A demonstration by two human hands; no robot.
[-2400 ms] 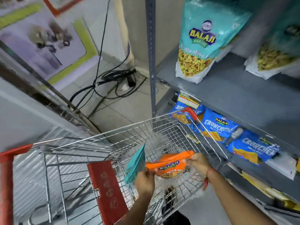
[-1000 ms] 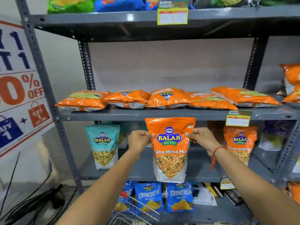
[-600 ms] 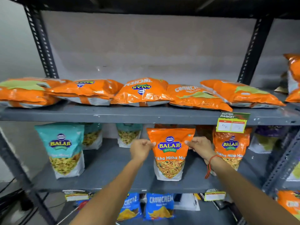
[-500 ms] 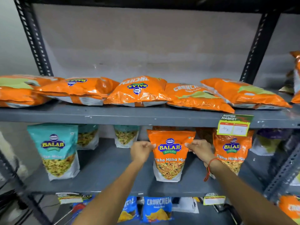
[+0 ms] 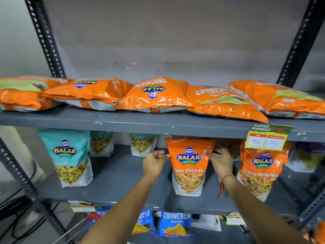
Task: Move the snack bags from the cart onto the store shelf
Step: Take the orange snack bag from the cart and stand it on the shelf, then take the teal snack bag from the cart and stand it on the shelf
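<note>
An orange Balaji Tikha Mitha Mix bag (image 5: pixel 189 166) stands upright on the grey middle shelf (image 5: pixel 123 175). My left hand (image 5: pixel 153 163) is just beside the bag's top left corner with its fingers loose and apart. At the top right corner, my right hand (image 5: pixel 220 163) has spread fingers, and its fingertips still brush the bag's edge. Neither hand grips the bag. A red corner and wire rim of the cart (image 5: pixel 91 218) show at the bottom left; its inside is out of view.
A matching orange bag (image 5: pixel 260 169) stands close on the right and a teal bag (image 5: pixel 68 155) on the left. Several orange bags (image 5: pixel 154 94) lie flat on the shelf above, which carries a price tag (image 5: pixel 267 138). Blue bags (image 5: pixel 175 224) sit below.
Both hands lifted the orange bag out of the cart, carried it under the upper shelf and set it upright on the middle shelf. Their pinch on its top corners has loosened.
</note>
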